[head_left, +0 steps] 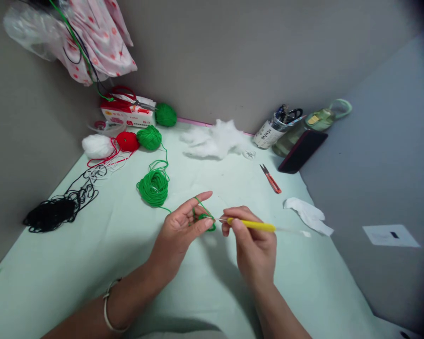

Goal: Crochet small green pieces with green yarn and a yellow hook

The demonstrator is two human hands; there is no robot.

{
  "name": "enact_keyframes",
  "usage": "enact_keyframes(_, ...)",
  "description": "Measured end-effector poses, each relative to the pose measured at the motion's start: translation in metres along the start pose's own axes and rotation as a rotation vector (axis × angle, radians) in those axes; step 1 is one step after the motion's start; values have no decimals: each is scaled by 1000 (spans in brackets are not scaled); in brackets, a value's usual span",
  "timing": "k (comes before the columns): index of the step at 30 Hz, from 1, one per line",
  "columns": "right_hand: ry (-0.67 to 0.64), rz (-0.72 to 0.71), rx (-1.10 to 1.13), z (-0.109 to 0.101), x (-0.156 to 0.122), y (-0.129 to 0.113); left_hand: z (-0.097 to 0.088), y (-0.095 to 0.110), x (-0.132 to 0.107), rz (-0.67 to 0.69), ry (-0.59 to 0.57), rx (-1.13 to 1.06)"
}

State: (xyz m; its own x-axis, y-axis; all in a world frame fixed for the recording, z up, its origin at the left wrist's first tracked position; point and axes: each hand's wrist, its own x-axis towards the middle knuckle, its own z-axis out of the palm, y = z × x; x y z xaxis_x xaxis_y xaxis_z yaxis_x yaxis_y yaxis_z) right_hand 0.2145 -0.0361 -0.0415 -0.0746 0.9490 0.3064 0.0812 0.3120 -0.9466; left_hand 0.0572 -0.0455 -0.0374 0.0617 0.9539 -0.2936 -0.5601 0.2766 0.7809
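Observation:
My left hand [178, 230] pinches a small green crochet piece [209, 223] between thumb and fingers, with green yarn looped over its raised index finger. In my right hand [254, 245] is a crochet hook [254, 225] with a yellow handle, held like a pen. Its thin metal tip reaches into or against the green piece; the exact stitch is too small to make out. From my left hand the yarn runs back to a loose green coil [153, 188], which links to a green yarn ball [149, 138] farther back.
Black yarn [51, 213], a white ball [98, 146] and a red ball [127, 141] lie left. White stuffing [215, 140] sits at the back. Orange-handled snips [270, 179], a white glove-like cloth [308, 215], a phone [303, 151] and a pen holder [267, 133] are on the right.

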Motion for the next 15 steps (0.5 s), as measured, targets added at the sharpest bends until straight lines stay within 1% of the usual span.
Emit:
enact_keyframes(1, -20, -96, -134, 1, -3, 2, 3, -2, -1, 4, 14, -3)
enact_keyframes(3, -55, -308, -366, 1, -8, 4, 6, -4, -3, -63, -5, -57)
enact_keyframes(4, -64, -365, -419, 0, -9, 4, 7, -5, -3, -118, -30, -99)
enact_keyframes(5, -59, -381, -420, -2, -9, 3, 7, -4, -2, -165, -54, -142)
enact_keyframes(7, 5, -294, -301, -5, -4, 0, 5, -1, 0, -209, -71, -197)
enact_keyframes(9, 67, -162, -107, -6, 2, -4, 2, 3, 2, -179, -47, -186)
enact_keyframes(10, 75, -107, -15, -6, 5, -6, 1, 4, 2, -153, -36, -159)
enact_keyframes(12, 33, -33, 102, -4, 8, -7, 0, 4, 1, -91, -36, -91)
enact_keyframes(15, -54, -23, 125, 0, 8, -6, 0, 1, 0, -52, -87, -33)
